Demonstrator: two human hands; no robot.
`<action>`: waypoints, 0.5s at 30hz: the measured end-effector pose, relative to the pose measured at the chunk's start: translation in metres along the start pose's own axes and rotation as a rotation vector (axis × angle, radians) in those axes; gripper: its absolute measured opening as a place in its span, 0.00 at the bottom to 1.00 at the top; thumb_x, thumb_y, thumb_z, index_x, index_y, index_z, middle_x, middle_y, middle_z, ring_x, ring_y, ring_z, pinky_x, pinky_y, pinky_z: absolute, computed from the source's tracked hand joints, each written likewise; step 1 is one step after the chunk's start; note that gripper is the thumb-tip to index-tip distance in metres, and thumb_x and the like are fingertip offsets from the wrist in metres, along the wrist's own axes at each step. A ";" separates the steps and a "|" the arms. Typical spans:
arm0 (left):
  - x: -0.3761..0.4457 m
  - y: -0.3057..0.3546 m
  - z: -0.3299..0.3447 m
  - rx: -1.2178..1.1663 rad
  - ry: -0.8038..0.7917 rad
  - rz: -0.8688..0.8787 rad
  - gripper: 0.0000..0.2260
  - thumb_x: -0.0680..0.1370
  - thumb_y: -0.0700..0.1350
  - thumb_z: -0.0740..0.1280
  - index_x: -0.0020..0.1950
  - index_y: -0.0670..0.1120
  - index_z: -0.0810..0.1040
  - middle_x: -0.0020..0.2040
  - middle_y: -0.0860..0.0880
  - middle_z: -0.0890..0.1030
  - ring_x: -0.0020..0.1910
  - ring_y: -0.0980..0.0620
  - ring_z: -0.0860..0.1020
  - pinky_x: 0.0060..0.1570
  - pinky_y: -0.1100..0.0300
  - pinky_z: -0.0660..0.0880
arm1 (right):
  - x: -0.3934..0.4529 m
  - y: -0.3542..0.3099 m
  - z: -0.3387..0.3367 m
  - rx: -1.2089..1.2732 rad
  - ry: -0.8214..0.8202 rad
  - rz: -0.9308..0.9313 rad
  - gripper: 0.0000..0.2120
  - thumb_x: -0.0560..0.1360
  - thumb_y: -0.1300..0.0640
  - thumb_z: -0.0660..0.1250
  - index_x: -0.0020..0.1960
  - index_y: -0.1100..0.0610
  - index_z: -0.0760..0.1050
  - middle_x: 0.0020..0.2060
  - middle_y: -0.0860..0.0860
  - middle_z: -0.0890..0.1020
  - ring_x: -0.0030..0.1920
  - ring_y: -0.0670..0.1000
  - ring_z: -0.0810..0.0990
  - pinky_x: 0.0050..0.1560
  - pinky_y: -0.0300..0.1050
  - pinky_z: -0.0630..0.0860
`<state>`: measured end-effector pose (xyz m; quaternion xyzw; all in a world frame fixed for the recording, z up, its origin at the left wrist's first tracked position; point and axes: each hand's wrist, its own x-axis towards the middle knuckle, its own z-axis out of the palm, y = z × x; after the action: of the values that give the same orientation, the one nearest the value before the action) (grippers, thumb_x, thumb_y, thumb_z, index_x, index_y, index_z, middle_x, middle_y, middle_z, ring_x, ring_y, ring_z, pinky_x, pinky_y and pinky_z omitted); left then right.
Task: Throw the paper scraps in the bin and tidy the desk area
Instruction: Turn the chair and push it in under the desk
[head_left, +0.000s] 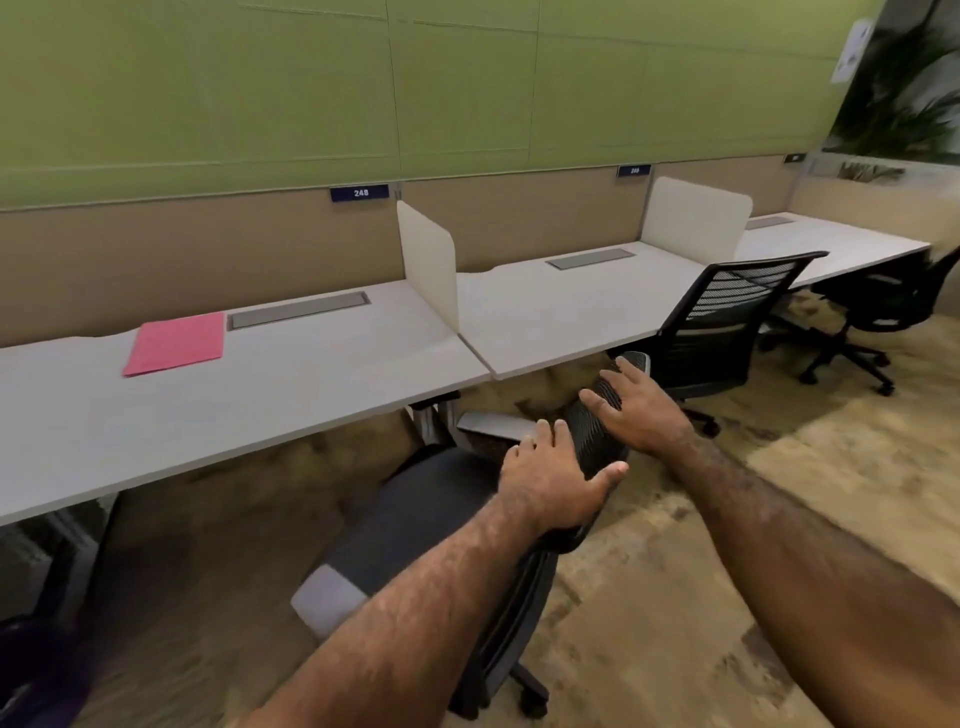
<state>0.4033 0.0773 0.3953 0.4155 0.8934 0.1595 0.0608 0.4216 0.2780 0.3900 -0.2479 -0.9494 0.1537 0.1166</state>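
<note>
A black office chair (415, 525) with a mesh backrest stands in front of the long white desk (291, 384), turned partly sideways. My left hand (550, 483) grips the top edge of the backrest, thumb on the near side. My right hand (636, 410) lies higher on the same backrest with its fingers spread flat over the mesh. A pink folder (176, 343) lies flat on the desk at the left, near a grey cable hatch (298, 310). No paper scraps or bin are in view.
White dividers (428, 260) split the desk into places. A second black mesh chair (727, 322) is tucked at the middle place, a third chair (883, 306) stands far right. Tan partition and green wall run behind. A plant (904, 104) stands at the top right.
</note>
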 end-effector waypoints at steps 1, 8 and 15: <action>0.002 0.008 0.008 0.028 -0.031 -0.026 0.46 0.72 0.74 0.50 0.77 0.41 0.49 0.77 0.39 0.56 0.73 0.38 0.59 0.71 0.43 0.60 | 0.003 0.011 0.005 -0.013 -0.013 -0.009 0.39 0.73 0.28 0.54 0.75 0.53 0.64 0.78 0.52 0.56 0.77 0.52 0.54 0.76 0.50 0.53; 0.000 0.020 0.025 -0.022 -0.220 -0.267 0.36 0.74 0.58 0.63 0.76 0.46 0.52 0.63 0.42 0.74 0.59 0.40 0.75 0.55 0.47 0.76 | 0.012 0.033 0.036 -0.099 -0.112 -0.074 0.37 0.73 0.26 0.46 0.71 0.46 0.69 0.77 0.51 0.59 0.78 0.52 0.52 0.76 0.53 0.47; -0.026 -0.018 -0.004 -0.030 -0.377 -0.173 0.28 0.73 0.54 0.66 0.70 0.50 0.60 0.55 0.46 0.78 0.50 0.45 0.78 0.50 0.50 0.79 | 0.012 0.034 0.038 -0.018 -0.047 -0.056 0.28 0.75 0.29 0.51 0.63 0.43 0.76 0.71 0.45 0.71 0.75 0.47 0.59 0.75 0.57 0.47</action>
<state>0.4064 0.0454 0.3925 0.3587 0.8961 0.0865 0.2467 0.4149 0.3033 0.3447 -0.2185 -0.9598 0.1476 0.0962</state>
